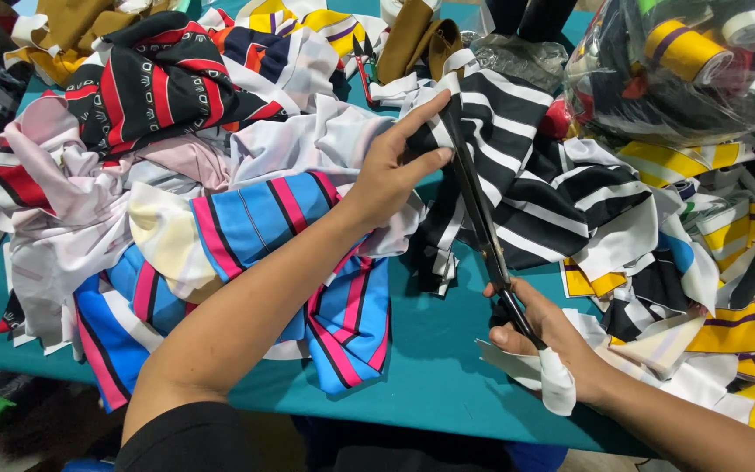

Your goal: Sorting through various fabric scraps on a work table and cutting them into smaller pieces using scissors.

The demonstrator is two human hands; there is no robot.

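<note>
Here we see the right hand (545,336) wrapped around the handles of long black scissors (480,214), a white strip of cloth (542,378) lying over its wrist near the front edge of the teal worktop (434,350). The blades run up along the black-and-white striped fabric (517,157) toward the middle of the worktop. Our left hand (395,166) lies flat on that fabric with fingers spread wide, pinning it just beside the blades. A blue-and-pink striped piece (255,218) sits beneath the left forearm, and a clear bag of cloth rolls (692,70) fills the far right corner.
</note>
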